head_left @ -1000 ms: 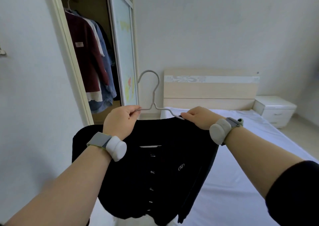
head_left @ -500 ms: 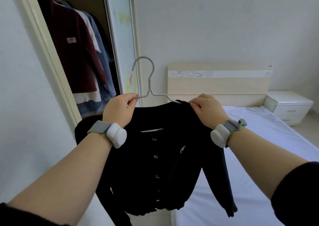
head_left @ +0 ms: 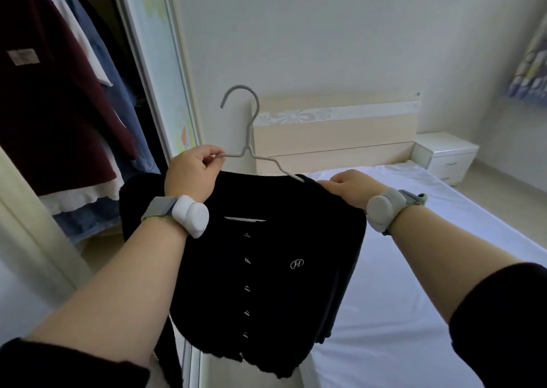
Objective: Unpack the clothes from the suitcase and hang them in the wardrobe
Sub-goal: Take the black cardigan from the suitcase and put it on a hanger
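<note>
A person's left hand (head_left: 192,173) pinches one arm of a grey hanger (head_left: 250,139) while the right hand (head_left: 347,186) grips the shoulder of the black cardigan (head_left: 266,275) draped on it, beside the open wardrobe (head_left: 149,62), whose unseen rail the hook likely must catch next.

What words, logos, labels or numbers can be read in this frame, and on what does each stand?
"H" in an oval: white emblem on the black cardigan.
Pale patch on the maroon garment: too blurred to read.
Wall picture at right: too blurred to read.
No other text shows.
</note>
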Demonstrator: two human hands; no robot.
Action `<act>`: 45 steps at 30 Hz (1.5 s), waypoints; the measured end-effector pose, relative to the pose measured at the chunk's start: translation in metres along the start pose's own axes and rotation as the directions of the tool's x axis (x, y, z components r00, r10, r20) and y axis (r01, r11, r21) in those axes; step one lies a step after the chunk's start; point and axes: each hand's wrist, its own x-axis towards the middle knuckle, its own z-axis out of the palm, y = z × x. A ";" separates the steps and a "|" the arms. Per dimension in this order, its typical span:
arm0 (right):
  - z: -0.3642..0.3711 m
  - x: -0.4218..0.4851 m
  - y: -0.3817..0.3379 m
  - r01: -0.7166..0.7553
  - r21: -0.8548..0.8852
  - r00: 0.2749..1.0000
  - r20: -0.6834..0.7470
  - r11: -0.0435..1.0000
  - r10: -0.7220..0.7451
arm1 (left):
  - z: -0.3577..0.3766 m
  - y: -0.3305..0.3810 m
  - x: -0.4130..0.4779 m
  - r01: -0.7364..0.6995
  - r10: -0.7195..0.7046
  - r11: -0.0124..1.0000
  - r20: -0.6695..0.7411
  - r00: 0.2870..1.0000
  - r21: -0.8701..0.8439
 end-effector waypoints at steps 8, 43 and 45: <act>0.030 0.040 -0.022 0.190 0.001 0.843 -0.512 0.982 -0.163 | -0.005 -0.037 0.038 -0.016 0.016 1.000 0.033 0.999 -0.001; 0.113 0.380 -0.317 0.920 -0.228 0.287 -0.163 0.319 -0.944 | -0.158 -0.183 0.254 0.308 -0.041 0.928 -0.767 0.641 0.208; 0.115 0.388 -0.336 0.943 -0.205 0.235 -0.149 0.262 -0.960 | -0.174 -0.184 0.263 0.323 -0.045 0.927 -0.800 0.598 0.190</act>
